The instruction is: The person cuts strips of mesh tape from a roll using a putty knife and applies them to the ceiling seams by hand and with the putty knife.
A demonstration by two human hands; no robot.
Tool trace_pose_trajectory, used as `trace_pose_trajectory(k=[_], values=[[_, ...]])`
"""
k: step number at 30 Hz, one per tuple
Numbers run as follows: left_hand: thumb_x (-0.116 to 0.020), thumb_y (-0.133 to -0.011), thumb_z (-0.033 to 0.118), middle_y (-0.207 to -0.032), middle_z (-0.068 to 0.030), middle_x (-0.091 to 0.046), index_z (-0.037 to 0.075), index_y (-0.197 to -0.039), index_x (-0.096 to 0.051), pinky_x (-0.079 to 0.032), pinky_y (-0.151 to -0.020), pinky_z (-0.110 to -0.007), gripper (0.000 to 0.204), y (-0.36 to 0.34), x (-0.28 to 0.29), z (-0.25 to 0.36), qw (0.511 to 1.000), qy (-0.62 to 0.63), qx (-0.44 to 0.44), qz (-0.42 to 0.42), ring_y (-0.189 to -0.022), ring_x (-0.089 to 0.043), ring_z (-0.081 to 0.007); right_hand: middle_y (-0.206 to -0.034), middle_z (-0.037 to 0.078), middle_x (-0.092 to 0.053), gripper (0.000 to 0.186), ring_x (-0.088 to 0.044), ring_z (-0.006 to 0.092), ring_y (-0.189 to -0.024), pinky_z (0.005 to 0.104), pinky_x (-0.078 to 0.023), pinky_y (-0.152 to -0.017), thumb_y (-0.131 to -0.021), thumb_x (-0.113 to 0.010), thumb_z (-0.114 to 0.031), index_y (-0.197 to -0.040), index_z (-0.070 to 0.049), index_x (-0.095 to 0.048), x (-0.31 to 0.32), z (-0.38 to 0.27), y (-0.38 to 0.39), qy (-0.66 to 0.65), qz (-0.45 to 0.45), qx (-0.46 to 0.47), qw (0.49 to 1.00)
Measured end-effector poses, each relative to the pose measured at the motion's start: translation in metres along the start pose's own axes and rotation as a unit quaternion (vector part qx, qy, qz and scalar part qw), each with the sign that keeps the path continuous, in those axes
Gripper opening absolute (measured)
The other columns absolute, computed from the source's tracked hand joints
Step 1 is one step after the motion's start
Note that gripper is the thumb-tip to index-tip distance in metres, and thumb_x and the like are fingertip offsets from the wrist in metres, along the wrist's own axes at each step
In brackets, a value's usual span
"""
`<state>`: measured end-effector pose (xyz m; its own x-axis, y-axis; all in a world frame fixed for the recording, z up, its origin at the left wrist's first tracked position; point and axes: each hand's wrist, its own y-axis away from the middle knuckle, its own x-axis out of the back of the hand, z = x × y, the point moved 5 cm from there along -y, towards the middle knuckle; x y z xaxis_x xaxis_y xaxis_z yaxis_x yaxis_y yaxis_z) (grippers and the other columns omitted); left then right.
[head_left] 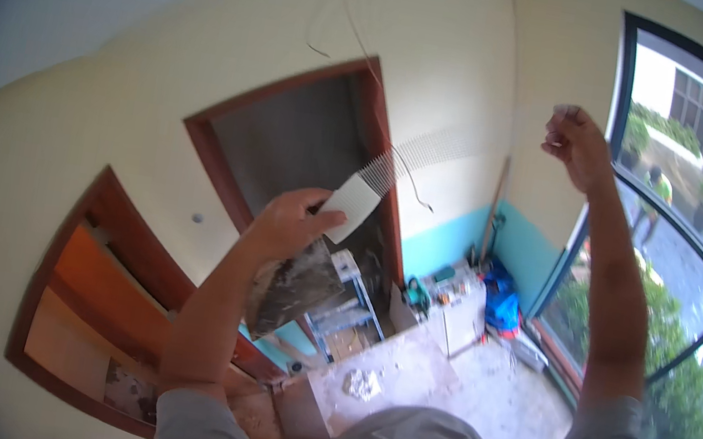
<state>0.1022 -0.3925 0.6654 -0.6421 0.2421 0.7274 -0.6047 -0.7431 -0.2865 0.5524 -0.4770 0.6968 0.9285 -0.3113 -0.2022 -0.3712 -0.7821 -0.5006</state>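
My left hand (286, 223) grips a piece of white mesh tape (355, 208), thumb on its face and fingers behind. From there the open-weave strip stretches up and to the right across the doorway and the pale wall. It grows faint against the wall, running toward my right hand (576, 147). That hand is raised higher, near the corner and the window, with its fingers curled in a pinch. A bit of white shows at those fingertips, in line with the strip.
A dark wire (413, 179) dangles before the wooden door frame (284, 89). Below stand a stepladder (345, 315) and a white cabinet (451, 318) with tools on it. A blue bag (501, 300) lies in the corner. A tall window (674, 215) is at right; a person (652, 198) is outside.
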Motion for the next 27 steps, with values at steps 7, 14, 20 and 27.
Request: trace_pose_trajectory(k=[7, 14, 20, 27], values=[[-0.068, -0.091, 0.037, -0.093, -0.0112, -0.071, -0.001, -0.112, -0.070, -0.051, -0.081, -0.034, 0.043, -0.051, -0.181, -0.047, 0.975, 0.102, 0.040, -0.192, -0.086, -0.065, -0.0158, -0.112, 0.008, -0.066, 0.057, -0.064, 0.0235, -0.099, 0.0409, -0.052, -0.091, -0.099, -0.047, -0.058, -0.124, -0.008, -0.056, 0.057, 0.272, 0.162, -0.448, 0.094, -0.137, 0.879], [-0.066, -0.093, 0.040, -0.095, -0.0119, -0.072, -0.001, -0.112, -0.070, -0.050, -0.080, -0.033, 0.045, -0.069, -0.299, -0.068, 0.937, 0.091, 0.029, -0.337, -0.086, -0.064, -0.0165, -0.131, 0.006, -0.054, 0.065, -0.060, 0.0238, -0.102, 0.0414, -0.050, -0.081, -0.095, -0.055, -0.061, -0.138, -0.013, -0.047, -0.048, 0.309, 0.270, -0.147, 0.114, -0.414, 0.891], [-0.067, -0.090, 0.046, -0.092, -0.0157, -0.072, -0.001, -0.108, -0.071, -0.051, -0.076, -0.036, 0.051, -0.078, -0.345, -0.084, 0.921, 0.065, 0.021, -0.383, -0.082, -0.067, -0.0215, -0.130, 0.009, -0.053, 0.064, -0.063, 0.0237, -0.095, 0.0385, -0.057, -0.077, -0.095, -0.059, -0.052, -0.142, -0.011, -0.044, -0.034, 0.302, 0.276, -0.126, 0.174, -0.442, 0.871], [-0.066, -0.092, 0.042, -0.093, -0.0125, -0.072, -0.002, -0.108, -0.071, -0.050, -0.077, -0.034, 0.047, -0.089, -0.362, -0.070, 0.898, 0.090, 0.012, -0.430, -0.084, -0.066, -0.0177, -0.119, 0.010, -0.063, 0.045, -0.065, 0.0227, -0.104, 0.0378, -0.056, -0.089, -0.096, -0.064, -0.017, -0.136, -0.003, -0.049, -0.010, 0.320, 0.266, -0.201, 0.259, -0.298, 0.896]])
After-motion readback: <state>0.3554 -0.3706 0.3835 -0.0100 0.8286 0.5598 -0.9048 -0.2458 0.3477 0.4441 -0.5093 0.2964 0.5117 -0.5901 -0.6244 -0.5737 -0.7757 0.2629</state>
